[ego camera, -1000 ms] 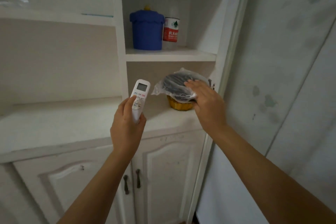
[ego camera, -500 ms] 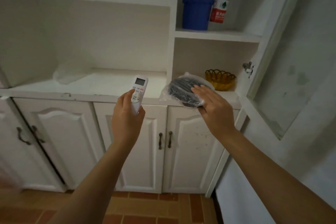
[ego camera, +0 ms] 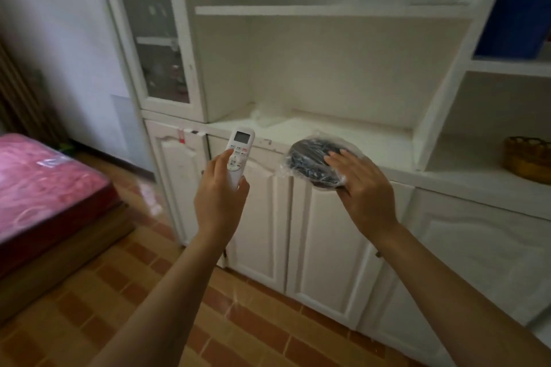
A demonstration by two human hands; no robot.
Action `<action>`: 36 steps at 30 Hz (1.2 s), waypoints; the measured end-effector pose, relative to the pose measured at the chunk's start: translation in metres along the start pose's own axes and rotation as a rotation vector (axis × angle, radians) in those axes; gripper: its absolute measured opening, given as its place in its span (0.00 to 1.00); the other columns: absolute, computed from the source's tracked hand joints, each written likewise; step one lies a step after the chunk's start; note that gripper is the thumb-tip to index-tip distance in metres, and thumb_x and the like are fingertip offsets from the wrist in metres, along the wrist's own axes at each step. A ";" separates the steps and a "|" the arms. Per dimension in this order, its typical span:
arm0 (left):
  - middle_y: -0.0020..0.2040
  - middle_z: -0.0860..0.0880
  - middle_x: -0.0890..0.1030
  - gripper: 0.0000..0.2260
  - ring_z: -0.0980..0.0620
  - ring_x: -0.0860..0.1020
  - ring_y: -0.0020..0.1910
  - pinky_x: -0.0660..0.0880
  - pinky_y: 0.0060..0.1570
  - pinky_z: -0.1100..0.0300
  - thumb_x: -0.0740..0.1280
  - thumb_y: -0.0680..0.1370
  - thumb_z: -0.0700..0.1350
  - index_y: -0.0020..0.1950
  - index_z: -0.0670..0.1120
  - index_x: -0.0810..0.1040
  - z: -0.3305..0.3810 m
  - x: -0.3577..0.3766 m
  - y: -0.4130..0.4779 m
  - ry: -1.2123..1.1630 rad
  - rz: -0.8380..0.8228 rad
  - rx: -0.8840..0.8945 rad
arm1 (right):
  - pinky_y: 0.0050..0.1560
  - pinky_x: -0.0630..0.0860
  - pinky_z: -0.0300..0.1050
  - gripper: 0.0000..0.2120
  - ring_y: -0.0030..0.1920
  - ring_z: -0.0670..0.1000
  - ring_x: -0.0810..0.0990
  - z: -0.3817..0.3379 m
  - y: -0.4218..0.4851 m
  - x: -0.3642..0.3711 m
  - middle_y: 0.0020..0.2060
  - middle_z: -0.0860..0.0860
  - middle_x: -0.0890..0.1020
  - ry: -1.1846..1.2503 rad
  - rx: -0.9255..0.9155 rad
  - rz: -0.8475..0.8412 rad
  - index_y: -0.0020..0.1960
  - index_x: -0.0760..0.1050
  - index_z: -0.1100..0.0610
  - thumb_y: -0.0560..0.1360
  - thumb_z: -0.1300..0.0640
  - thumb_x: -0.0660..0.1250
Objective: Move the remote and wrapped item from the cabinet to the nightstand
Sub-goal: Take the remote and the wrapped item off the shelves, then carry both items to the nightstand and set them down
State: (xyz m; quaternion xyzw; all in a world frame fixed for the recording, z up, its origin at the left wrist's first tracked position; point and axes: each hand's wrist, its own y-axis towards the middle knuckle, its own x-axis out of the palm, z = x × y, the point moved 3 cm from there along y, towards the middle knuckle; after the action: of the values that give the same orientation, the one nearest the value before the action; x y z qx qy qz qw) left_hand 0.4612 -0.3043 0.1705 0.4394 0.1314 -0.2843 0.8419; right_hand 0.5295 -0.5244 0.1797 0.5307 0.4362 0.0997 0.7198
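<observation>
Standing in front of the white cabinet, both hands are up and clear of its surface edge, with open tiled floor running left toward the bed. Left hand has its fingers wrapped around a white remote, held upright, little screen on top. Right hand fingers clamp a dark round wrapped item in crinkly clear plastic.

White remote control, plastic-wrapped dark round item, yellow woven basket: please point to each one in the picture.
White remote control [ego camera: 240,149]: head view, on its button panel.
Plastic-wrapped dark round item [ego camera: 307,159]: head view, on its dark top under the film.
Yellow woven basket [ego camera: 527,158]: head view, on its side wall.
</observation>
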 end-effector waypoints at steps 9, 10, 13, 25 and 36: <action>0.58 0.39 0.77 0.23 0.41 0.76 0.53 0.71 0.42 0.57 0.70 0.71 0.40 0.65 0.42 0.68 -0.112 -0.126 -0.013 0.206 0.186 -0.106 | 0.61 0.66 0.49 0.15 0.58 0.58 0.78 -0.142 0.048 0.090 0.55 0.58 0.81 0.291 -0.197 0.037 0.59 0.75 0.63 0.73 0.61 0.60; 0.58 0.39 0.77 0.23 0.40 0.76 0.53 0.71 0.41 0.56 0.71 0.71 0.40 0.64 0.42 0.68 -0.119 -0.141 -0.019 0.227 0.216 -0.122 | 0.61 0.66 0.49 0.15 0.57 0.58 0.78 -0.158 0.051 0.096 0.55 0.58 0.81 0.325 -0.227 0.041 0.59 0.75 0.63 0.73 0.61 0.62; 0.56 0.37 0.77 0.23 0.39 0.76 0.51 0.71 0.41 0.56 0.71 0.70 0.38 0.64 0.40 0.69 -0.140 -0.184 -0.043 0.317 0.306 -0.186 | 0.61 0.68 0.49 0.16 0.57 0.57 0.79 -0.207 0.058 0.112 0.54 0.59 0.81 0.431 -0.307 0.042 0.58 0.75 0.63 0.71 0.64 0.66; 0.59 0.40 0.76 0.23 0.44 0.75 0.55 0.70 0.50 0.59 0.69 0.71 0.36 0.64 0.42 0.69 -0.173 -0.338 -0.175 0.642 0.577 -0.538 | 0.60 0.73 0.52 0.18 0.58 0.57 0.77 -0.408 0.040 0.133 0.57 0.59 0.80 0.964 -0.602 -0.062 0.60 0.74 0.62 0.71 0.66 0.69; 0.61 0.42 0.74 0.23 0.45 0.74 0.57 0.73 0.49 0.56 0.69 0.72 0.40 0.66 0.45 0.67 -0.199 -0.438 -0.275 0.885 0.727 -0.816 | 0.58 0.75 0.54 0.16 0.59 0.56 0.77 -0.570 0.002 0.118 0.56 0.58 0.80 1.267 -0.793 -0.143 0.58 0.76 0.62 0.70 0.66 0.68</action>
State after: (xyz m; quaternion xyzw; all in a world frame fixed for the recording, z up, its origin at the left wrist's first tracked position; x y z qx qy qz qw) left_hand -0.0488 -0.1072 0.0787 0.1790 0.4026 0.2925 0.8487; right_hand 0.1826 -0.0659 0.0878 0.0430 0.7317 0.4889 0.4731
